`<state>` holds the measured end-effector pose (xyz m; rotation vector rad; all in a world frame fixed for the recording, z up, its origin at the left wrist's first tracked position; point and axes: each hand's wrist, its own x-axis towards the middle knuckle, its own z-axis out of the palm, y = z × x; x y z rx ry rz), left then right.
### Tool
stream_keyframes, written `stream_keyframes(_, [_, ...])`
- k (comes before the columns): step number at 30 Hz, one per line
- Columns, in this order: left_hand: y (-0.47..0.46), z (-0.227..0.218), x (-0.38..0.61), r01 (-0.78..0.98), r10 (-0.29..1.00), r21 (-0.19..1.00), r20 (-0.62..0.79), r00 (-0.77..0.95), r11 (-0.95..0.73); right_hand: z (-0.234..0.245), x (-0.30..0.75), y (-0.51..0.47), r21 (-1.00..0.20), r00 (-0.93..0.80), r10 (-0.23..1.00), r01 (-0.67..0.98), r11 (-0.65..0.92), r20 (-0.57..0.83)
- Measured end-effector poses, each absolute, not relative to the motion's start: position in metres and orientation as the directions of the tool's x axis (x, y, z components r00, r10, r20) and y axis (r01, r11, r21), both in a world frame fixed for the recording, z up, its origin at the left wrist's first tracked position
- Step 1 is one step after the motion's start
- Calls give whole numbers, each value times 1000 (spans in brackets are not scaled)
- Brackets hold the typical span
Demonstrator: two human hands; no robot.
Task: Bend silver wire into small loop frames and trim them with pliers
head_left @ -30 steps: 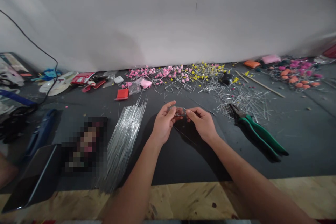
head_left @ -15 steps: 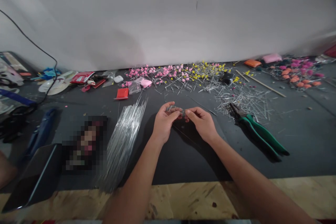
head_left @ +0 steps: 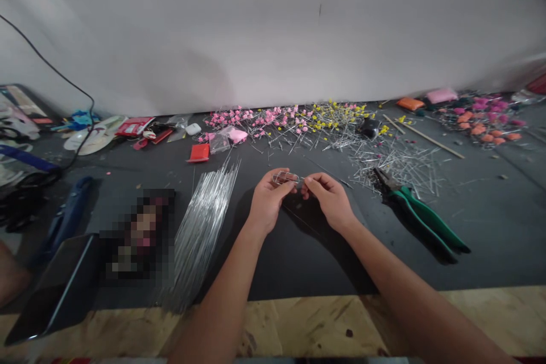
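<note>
A small piece of bent silver wire (head_left: 285,177), shaped into loops, is held up over the dark table mat. My left hand (head_left: 267,202) pinches it between thumb and fingers. On its right, the thumb and fingertips of my right hand (head_left: 329,199) are closed at the wire's end. A bundle of long straight wires (head_left: 202,227) lies to the left of my left forearm. Pliers with green handles (head_left: 420,216) rest to the right, jaws pointing at a pile of short wire pieces (head_left: 401,162).
Along the wall lie wire stems with pink tips (head_left: 256,116) and yellow tips (head_left: 336,116). Orange and magenta pieces (head_left: 490,119) are at far right, near a wooden stick (head_left: 435,139). At left are a blue tool (head_left: 68,210), a phone-like slab (head_left: 55,290) and another person's arm (head_left: 12,276).
The bent wire has turned slightly in my fingers, and its loops show more openly above my left thumb. Both hands stay in nearly the same place.
</note>
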<state>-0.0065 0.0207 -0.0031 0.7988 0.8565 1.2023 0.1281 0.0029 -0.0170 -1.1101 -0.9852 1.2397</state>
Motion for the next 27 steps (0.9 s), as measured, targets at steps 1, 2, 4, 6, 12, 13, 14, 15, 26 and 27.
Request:
stream_keyframes(1, [21, -4, -6, -444, 982, 879, -124, 140, 175, -17, 128, 3, -978, 91, 996, -209, -8, -28])
stream_keyframes(2, [21, -5, -6, -444, 983, 879, -121, 138, 171, -18, 128, 3, -977, 90, 995, -213, -13, -32])
stream_keyframes(4, [21, -5, -6, -442, 982, 880, -121, 144, 173, -18, 128, 3, -976, 81, 996, -217, -23, -42])
stream_keyframes(6, [20, -6, -6, -440, 980, 880, -118, 162, 179, -18, 128, 4, -976, 68, 997, -216, -31, -47])
stream_keyframes(12, [19, -6, -8, -458, 972, 866, -113, 207, 198, -17, 129, 4, -977, 36, 997, -207, -54, -63])
stream_keyframes(13, [19, -6, -8, -458, 971, 865, -117, 209, 203, -17, 129, 4, -977, 34, 997, -208, -54, -62])
stream_keyframes(14, [20, -6, -8, -458, 970, 865, -120, 210, 206, -17, 129, 4, -977, 32, 998, -209, -52, -60])
stream_keyframes(15, [20, -5, -8, -457, 970, 865, -123, 209, 208, -17, 129, 4, -976, 30, 998, -211, -51, -59])
stream_keyframes(26, [20, -5, -7, -455, 973, 869, -115, 202, 197, -19, 129, 7, -913, 117, 985, -403, -71, -128])
stream_keyframes(27, [20, -6, -7, -457, 974, 868, -113, 197, 193, -19, 129, 7, -910, 124, 984, -409, -68, -129])
